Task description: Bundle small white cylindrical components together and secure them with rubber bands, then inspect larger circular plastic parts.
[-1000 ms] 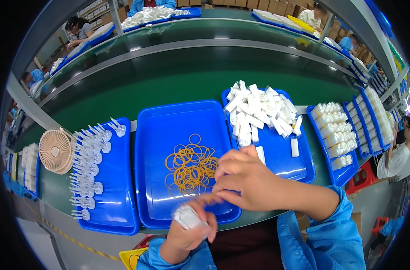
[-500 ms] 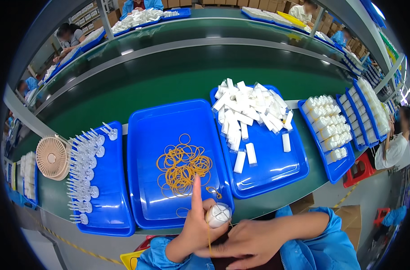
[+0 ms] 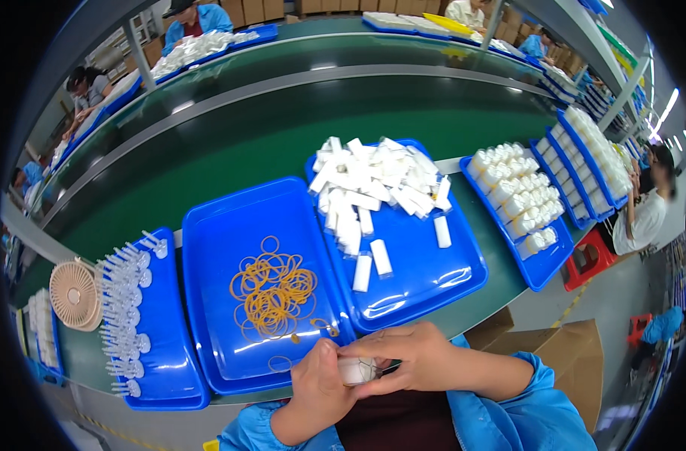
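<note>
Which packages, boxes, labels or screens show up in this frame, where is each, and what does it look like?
Small white packet: pinched between left hand and right hand, low centre; oblong, in clear wrap.
Loose white packets: heaped in the blue tray right of centre; small oblongs.
Brown cardboard box: on the floor, lower right; open flaps.
Brown cartons: stacked at the top, far back.
No screens or signs visible.

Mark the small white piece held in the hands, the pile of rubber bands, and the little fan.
small white piece (image 3: 356,370), head view, its face showing between the fingers.
rubber bands (image 3: 274,295), head view, middle of the tangled yellow pile.
fan (image 3: 72,294), head view, centre of its round beige grille.
</note>
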The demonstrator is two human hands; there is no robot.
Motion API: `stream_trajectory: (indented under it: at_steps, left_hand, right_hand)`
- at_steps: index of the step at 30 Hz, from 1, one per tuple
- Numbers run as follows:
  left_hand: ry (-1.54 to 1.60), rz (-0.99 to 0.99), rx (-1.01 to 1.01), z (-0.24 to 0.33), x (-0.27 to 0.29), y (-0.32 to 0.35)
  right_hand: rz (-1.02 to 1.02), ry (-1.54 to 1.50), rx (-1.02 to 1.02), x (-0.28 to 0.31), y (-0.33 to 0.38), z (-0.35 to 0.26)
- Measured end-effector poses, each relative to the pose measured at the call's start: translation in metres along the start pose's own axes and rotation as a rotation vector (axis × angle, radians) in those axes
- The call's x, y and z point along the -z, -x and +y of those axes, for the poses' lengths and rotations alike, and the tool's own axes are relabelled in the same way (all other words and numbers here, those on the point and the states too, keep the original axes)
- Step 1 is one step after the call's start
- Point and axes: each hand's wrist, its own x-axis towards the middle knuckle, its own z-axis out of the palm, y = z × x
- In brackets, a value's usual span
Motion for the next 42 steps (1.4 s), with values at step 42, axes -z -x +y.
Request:
stream_trajectory:
  at_steps: [42]
  left_hand:
    - [-1.071, -0.215, 0.509, -0.27, 0.178, 0.044]
  right_hand:
    - [0.938, 0.618, -0.619, 0.181, 0.058, 0.079]
